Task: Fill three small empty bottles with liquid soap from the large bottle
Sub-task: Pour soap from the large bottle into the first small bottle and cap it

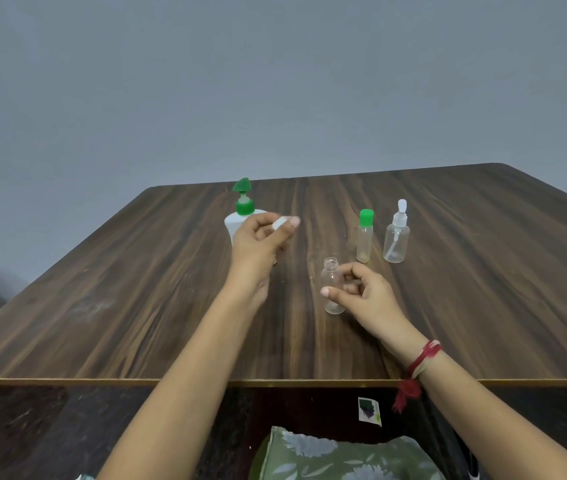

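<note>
A small clear bottle (331, 276) with no cap stands on the wooden table (136, 306); my right hand (361, 292) curls around it, thumb in front. My left hand (261, 244) is raised to its left and pinches a small white cap (279, 223) between the fingertips. Behind that hand stands the large white soap bottle (231, 225) with a green pump, partly hidden. To the right stand a small bottle with a green cap (365, 237) and a small clear spray bottle (396, 237) with a white nozzle.
The table's near edge runs across the lower part of the view. Below it lie a green flowered cushion (337, 455) and a small printed card (369, 410) on a dark floor. A grey wall stands behind the table.
</note>
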Available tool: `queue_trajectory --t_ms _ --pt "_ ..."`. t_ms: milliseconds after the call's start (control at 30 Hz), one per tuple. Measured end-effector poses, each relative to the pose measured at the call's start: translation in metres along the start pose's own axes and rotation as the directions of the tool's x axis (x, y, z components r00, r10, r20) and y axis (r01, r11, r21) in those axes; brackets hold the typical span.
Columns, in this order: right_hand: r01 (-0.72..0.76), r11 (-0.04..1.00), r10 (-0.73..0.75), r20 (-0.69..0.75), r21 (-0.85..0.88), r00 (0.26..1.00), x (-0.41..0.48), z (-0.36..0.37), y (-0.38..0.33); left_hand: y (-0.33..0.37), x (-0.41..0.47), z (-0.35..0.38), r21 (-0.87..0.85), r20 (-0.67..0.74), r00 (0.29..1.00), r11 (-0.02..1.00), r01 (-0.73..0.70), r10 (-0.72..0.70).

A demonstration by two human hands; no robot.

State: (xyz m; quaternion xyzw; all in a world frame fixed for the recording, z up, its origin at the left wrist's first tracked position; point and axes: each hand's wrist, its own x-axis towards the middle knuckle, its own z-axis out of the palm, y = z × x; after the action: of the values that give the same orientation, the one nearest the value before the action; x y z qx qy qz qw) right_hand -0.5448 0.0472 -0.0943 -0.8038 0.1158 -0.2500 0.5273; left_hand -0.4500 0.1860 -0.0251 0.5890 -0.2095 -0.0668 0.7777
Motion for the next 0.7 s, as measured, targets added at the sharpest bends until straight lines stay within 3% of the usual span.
queue_trajectory --t_ms 100,167,267,400,533,700 --pt "-0.002 1.0 0.002 0.023 0.005 1.0 0.002 0.0 0.004 -0.008 0.001 -0.036 0.01 -0.053 0.998 0.999 0.046 -0.046" --pt "-0.009 1.0 0.009 0.03 0.0 1.0 0.004 0.001 0.006 -0.013 0.0 -0.064 0.165 -0.083 0.996 0.986 0.033 -0.02" --pt "-0.011 1.0 0.01 0.033 0.016 0.999 0.007 0.006 0.007 -0.023 -0.001 -0.101 0.461 -0.051 0.999 0.887 0.029 -0.006" --pt "-0.01 0.999 0.008 0.045 0.046 0.999 0.01 0.016 0.004 -0.043 0.002 -0.125 0.569 -0.072 0.993 0.814 0.115 -0.09" --pt "-0.021 0.999 0.018 0.081 0.042 0.997 0.01 0.028 -0.004 -0.055 0.009 -0.124 0.761 -0.023 0.995 0.644 0.082 -0.099" --pt "-0.028 0.999 0.023 0.107 0.039 0.994 0.008 0.031 -0.008 -0.061 0.016 -0.13 0.816 -0.02 0.994 0.573 0.081 -0.111"
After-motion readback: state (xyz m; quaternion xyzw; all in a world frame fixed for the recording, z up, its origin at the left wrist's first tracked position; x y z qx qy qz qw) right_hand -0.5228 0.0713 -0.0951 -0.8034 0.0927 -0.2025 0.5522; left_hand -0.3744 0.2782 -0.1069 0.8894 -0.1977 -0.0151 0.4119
